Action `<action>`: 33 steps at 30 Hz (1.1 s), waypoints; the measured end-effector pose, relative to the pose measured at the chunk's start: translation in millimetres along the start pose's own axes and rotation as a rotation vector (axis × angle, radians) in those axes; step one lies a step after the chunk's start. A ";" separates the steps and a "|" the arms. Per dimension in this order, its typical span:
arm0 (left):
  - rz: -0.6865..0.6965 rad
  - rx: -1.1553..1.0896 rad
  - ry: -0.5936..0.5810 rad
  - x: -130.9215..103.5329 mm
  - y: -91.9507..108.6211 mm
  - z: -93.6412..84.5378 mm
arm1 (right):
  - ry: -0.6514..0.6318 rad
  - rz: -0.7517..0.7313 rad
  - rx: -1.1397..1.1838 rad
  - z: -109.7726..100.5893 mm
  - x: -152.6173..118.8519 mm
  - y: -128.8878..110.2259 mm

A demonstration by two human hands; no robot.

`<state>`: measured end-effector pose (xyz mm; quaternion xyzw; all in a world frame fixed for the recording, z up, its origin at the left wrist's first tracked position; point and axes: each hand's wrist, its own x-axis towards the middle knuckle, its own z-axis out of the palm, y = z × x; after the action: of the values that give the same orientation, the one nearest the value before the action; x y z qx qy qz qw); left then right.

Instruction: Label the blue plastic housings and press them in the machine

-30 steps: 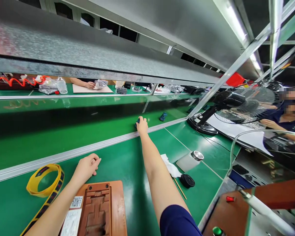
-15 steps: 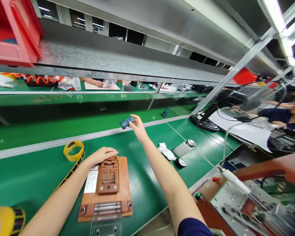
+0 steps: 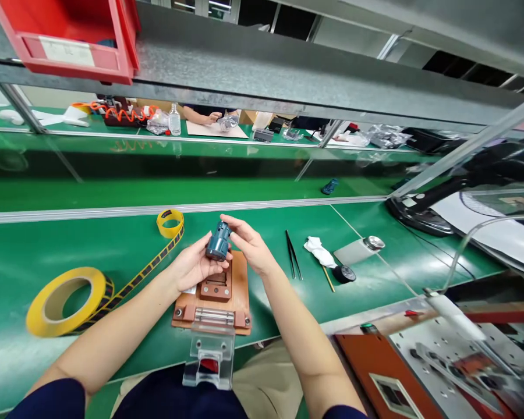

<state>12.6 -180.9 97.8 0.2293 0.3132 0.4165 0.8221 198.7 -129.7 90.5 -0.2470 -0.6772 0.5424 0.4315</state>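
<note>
Left hand [image 3: 195,266], right hand [image 3: 252,249] together on 1 blue part [image 3: 219,241]; 1 fixture [image 3: 240,291], 2 yellow rolls [image 3: 36,308].

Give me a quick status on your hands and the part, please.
Left hand and right hand both on dark-blue housing, above brown fixture. Clear cover open. Black tweezers aside, to the right.

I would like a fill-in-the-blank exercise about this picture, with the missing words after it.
The hand nearer the large tape roll is the ____ one.
The tweezers lie to the ____ of the brown board.
The number of hands at the raised blue part is ____.
The bin on the shelf is ____.

Missing words: left; right; two; red.
</note>
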 end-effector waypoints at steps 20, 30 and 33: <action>0.523 1.321 0.450 -134.1 -49.7 -34.6 | -0.136 0.035 -0.605 14.1 -44.4 29.5; -0.234 0.601 -0.132 -161.5 -76.2 -39.2 | -0.151 -0.003 -0.717 9.5 -69.8 40.6; -0.184 0.411 -0.096 -156.0 -48.1 -26.2 | 0.149 0.014 -0.841 -20.7 -78.9 38.5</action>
<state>-51.1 -333.5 99.4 0.3819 0.3716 0.2560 0.8065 251.1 -171.1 29.9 -0.4444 -0.8049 0.2023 0.3372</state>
